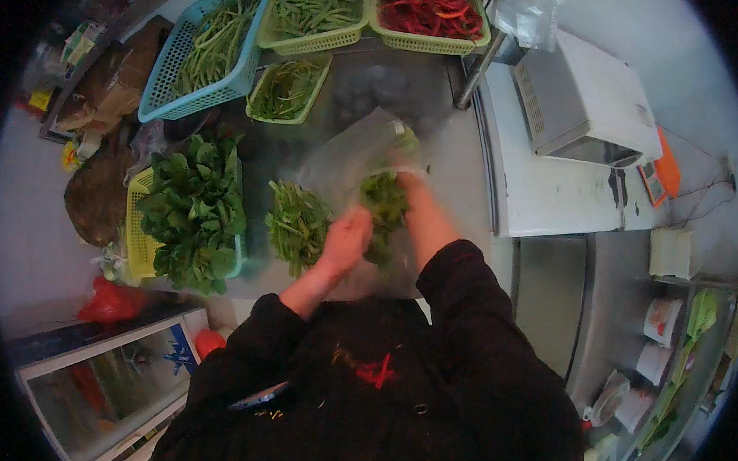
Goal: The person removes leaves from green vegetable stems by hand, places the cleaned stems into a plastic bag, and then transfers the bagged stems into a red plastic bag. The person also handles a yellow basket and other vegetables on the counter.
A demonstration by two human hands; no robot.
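A clear plastic bag (pixel 348 149) lies over the metal worktop in front of me, blurred by motion. Leafy greens (pixel 384 200) stand between my two hands, partly within the bag. My left hand (pixel 349 233) is closed in a fist at the bag's near edge, apparently gripping the film beside the greens. On the far right side of the greens, my right hand (pixel 411 177) reaches into or behind the film; its fingers are blurred and hidden. A second pile of cut green stems (pixel 298 224) rests on the worktop just left of my left hand.
Dark leafy vegetables (pixel 190 213) overflow a basket at left. Beyond are a blue basket (pixel 156 76) of long beans, green baskets of beans (pixel 313 12) and red chillies (pixel 431 14), and a small basket (pixel 288 91). A metal post (pixel 478 74) and a white microwave (pixel 590 104) stand right.
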